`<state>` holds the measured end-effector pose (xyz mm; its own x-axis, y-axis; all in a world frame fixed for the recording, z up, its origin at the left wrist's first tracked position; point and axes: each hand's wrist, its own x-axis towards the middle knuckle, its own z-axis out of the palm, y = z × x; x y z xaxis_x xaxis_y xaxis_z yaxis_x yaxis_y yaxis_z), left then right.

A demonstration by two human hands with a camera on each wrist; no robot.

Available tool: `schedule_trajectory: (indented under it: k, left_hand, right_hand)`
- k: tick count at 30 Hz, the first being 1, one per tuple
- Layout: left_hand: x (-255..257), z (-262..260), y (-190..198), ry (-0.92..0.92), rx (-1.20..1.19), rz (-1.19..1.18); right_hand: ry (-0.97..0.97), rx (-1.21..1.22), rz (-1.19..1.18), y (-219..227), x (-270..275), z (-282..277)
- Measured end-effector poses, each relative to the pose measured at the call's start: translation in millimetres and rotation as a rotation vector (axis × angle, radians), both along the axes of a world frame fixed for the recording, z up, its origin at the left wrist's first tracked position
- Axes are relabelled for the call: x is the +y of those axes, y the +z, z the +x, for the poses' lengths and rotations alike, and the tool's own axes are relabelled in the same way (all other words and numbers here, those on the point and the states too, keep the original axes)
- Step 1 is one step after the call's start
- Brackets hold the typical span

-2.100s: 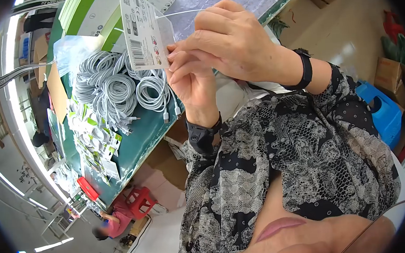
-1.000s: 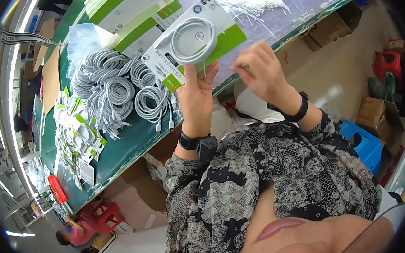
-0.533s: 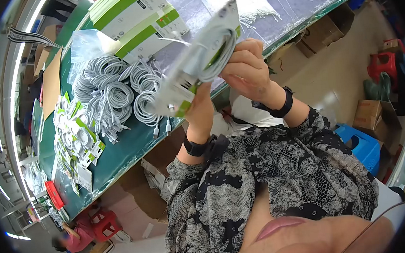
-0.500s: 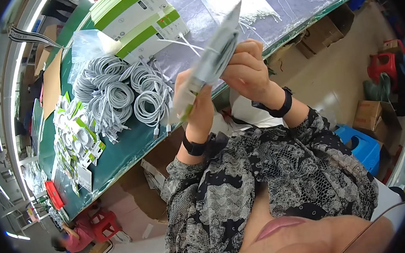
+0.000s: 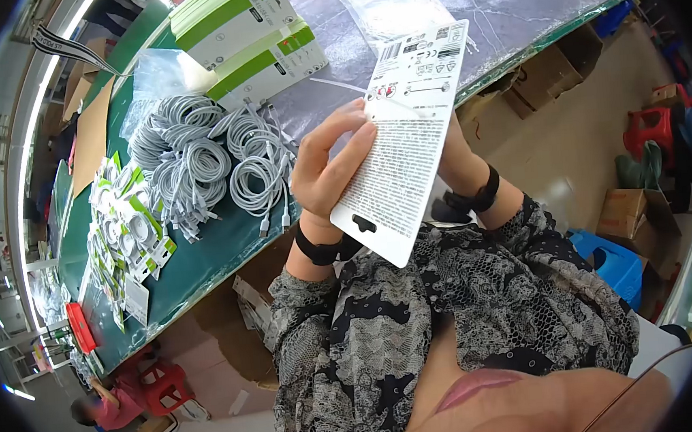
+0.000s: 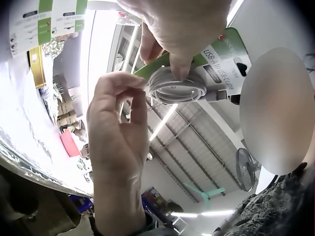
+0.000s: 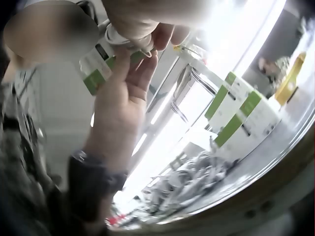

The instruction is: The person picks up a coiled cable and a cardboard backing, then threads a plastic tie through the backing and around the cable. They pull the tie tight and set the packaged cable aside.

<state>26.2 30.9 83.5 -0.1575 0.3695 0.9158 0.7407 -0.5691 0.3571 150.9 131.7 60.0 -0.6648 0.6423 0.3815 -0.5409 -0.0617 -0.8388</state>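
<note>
Between the hands is a carded USB cable (image 5: 405, 142), its white printed back towards the head camera and its hang hole low. In the left wrist view a white cable coil (image 6: 174, 87) shows on the card's green and white front. My left hand (image 5: 330, 164) grips the card's left edge, thumb against the coil. My right hand (image 5: 457, 154) is partly hidden behind the card in the head view. In the left wrist view its thumb and finger pinch at the card's edge beside the coil. A thin white cable tie (image 5: 335, 83) sticks out past the card's left side.
Grey coiled cables (image 5: 187, 155) lie on the green table (image 5: 203, 260), with a pile of carded cables (image 5: 127, 225) left of them. Stacked cards (image 5: 265, 64) stand behind. A clear bag of ties (image 5: 394, 5) lies on the grey mat. A blue stool (image 5: 610, 268) stands right.
The card has turned from its front to its back, hang hole now pointing down. My right hand, free of it about a second ago, has come in and taken hold at its right side.
</note>
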Motion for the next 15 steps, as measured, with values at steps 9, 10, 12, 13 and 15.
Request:
schedule_trajectory:
  k: [9,10,12,13,15]
  left_hand:
    - [-1.6,4.2,-3.8,-0.041,-0.003,0.010]
    - [-2.8,4.7,-0.7,-0.030,0.034,-0.001]
    - [-3.6,4.2,2.0,-0.023,0.072,-0.013]
    - [-3.5,3.9,2.6,-0.017,0.084,-0.012]
    - [-2.8,3.3,2.4,-0.013,0.095,-0.011]
  right_hand:
    - [0.246,-0.253,0.564,2.6,-25.9,28.4]
    - [0.183,-0.290,0.715,-5.5,-21.8,22.3]
    - [0.201,-0.314,0.548,2.5,-32.0,25.7]
    - [0.219,-0.333,0.386,6.5,-35.6,26.4]
    - [0.210,-0.335,0.371,5.0,-36.0,24.1]
